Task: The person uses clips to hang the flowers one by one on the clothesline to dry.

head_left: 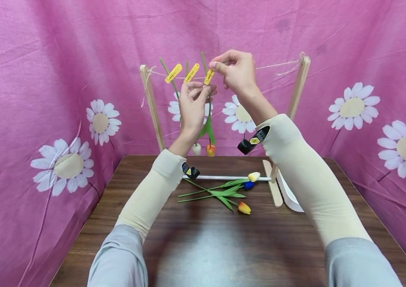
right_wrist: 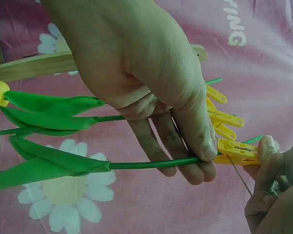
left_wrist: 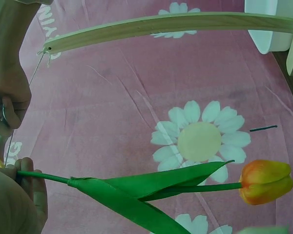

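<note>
My left hand (head_left: pixel 194 103) pinches the green stem of an upside-down orange-yellow tulip (left_wrist: pixel 266 182), just below the string (head_left: pixel 278 65). My right hand (head_left: pixel 236 71) pinches a yellow clothespin (right_wrist: pixel 237 152) by its handle end, at the string beside that stem. In the right wrist view the clothespin's jaws lie across the stem and string, close to the left fingertips. Left of it, two more yellow clothespins (head_left: pixel 173 73) sit on the string with stems behind them. A white tulip (head_left: pixel 196 149) hangs head down; my left hand and forearm hide part of the hanging flowers.
The string runs between two wooden posts (head_left: pixel 299 87), joined low down by a white rod (head_left: pixel 220 177). Loose tulips, white-yellow (head_left: pixel 254 176), blue (head_left: pixel 248 185) and orange-yellow (head_left: pixel 244 208), lie on the wooden table (head_left: pixel 127 247). A white container (head_left: pixel 289 195) stands by the right foot.
</note>
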The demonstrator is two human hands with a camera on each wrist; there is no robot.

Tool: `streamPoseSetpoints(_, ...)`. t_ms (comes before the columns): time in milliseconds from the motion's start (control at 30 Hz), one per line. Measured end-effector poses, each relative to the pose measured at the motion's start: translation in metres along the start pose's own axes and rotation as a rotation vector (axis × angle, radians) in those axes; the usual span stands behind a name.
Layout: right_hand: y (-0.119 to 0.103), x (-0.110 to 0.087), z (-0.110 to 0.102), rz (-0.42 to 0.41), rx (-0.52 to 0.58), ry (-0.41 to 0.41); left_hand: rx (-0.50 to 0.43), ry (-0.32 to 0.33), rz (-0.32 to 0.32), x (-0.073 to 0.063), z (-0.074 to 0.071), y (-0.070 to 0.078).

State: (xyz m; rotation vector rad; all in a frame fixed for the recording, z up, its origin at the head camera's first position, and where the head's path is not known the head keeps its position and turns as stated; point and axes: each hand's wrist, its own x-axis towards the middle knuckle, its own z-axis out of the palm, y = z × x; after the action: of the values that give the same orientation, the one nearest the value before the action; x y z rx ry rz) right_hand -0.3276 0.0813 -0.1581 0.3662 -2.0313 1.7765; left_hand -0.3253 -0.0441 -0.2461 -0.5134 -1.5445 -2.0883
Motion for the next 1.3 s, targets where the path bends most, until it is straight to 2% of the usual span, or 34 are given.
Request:
streamPoseSetpoints(133,0.001,0.000,-0.001,0.040,0.024,-0.006,-0.009,0.008,-0.001,-0.002,0.001,0.001)
streamPoseSetpoints(400,0.002,-0.005,-0.004,0.085,0.054,-0.083,0.030,0.007,0.006,-0.006,0.000,0.001)
streamPoseSetpoints(667,0.002,-0.008,-0.005,0.087,0.099,-0.081,0.192,-0.010,-0.032,-0.014,0.002,-0.005)
streamPoseSetpoints(933,0.003,-0.007,-0.002,0.006,0.069,-0.037,0.159,-0.008,-0.013,-0.014,0.001,-0.007)
streamPoseSetpoints(1033,0.004,-0.007,-0.003,0.024,0.091,-0.044,0.154,-0.012,-0.017,-0.014,0.000,-0.007)
streamPoseSetpoints(1200,0.005,-0.010,-0.004,0.078,0.099,-0.106,0.167,-0.012,-0.038,-0.014,-0.002,-0.007)
streamPoseSetpoints(1300,0.006,-0.011,-0.004,0.077,0.088,-0.133,0.178,-0.014,-0.055,-0.013,-0.003,-0.007)
